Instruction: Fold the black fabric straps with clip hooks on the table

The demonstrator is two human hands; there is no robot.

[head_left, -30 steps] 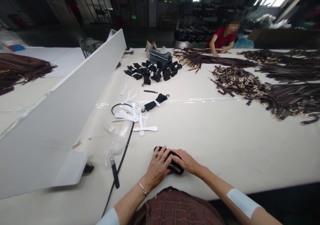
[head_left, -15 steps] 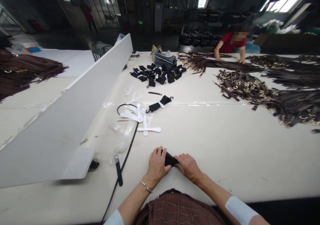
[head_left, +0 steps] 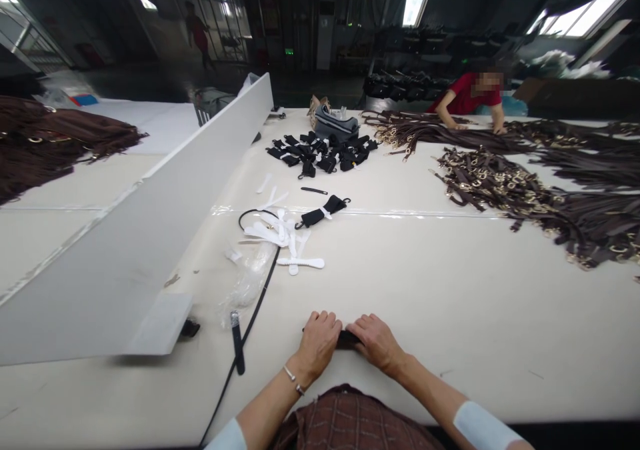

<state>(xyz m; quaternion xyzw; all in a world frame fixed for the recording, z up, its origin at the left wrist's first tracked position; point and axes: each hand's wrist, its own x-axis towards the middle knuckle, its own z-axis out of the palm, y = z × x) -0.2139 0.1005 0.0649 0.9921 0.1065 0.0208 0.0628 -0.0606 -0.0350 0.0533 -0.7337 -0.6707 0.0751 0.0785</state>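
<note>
My left hand [head_left: 319, 337] and my right hand [head_left: 376, 339] lie side by side near the table's front edge, both pressed down on a folded black strap [head_left: 347, 337]. Only a small dark piece of it shows between the hands. The fingers of both hands curl over it. Just beyond lie several white plastic ties [head_left: 287, 237] and one bundled black strap [head_left: 323, 211] bound with a white tie. Farther back sits a pile of bundled black straps [head_left: 320, 151].
A long black strap [head_left: 245, 333] runs down the table to my left, next to a clear plastic bag [head_left: 247, 282]. A white board [head_left: 150, 223] slants along the left. Brown straps with gold buckles [head_left: 525, 183] cover the right, where a person in red [head_left: 467, 97] works.
My hands have pressed the black strap flatter and closer together, so less of it shows. The view has tilted up slightly. The person in red has shifted right.
</note>
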